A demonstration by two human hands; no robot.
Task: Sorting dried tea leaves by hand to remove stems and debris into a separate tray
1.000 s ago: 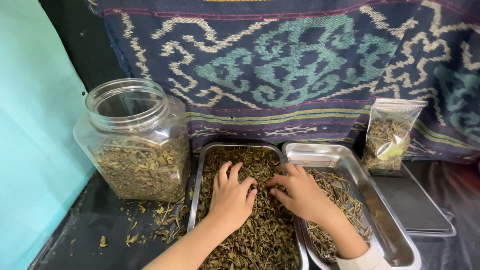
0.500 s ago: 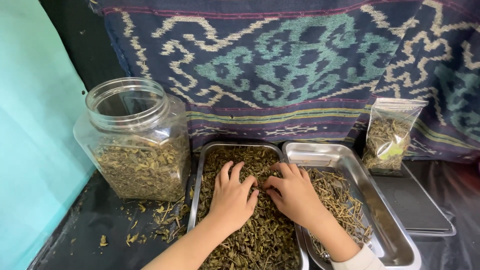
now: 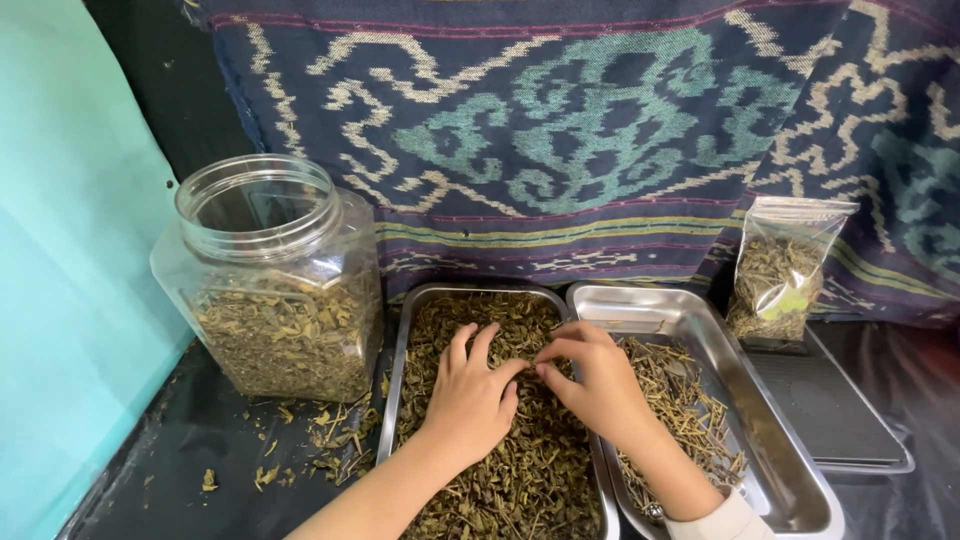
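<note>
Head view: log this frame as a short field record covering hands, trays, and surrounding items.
left hand: palm down on dried leaves in left steel tray
right hand: fingers pinching at the leaves near the tray divide
right steel tray: holds stems, partly bare
jar: clear, lidless, part full
bag: clear, sealed, upright
backdrop: patterned cloth

Your left hand (image 3: 470, 400) and its arm are bare with no sleeve, ring or watch, your right hand (image 3: 595, 385) is bare too, and a soft white sleeve cuff (image 3: 725, 520) sits on its wrist.
</note>
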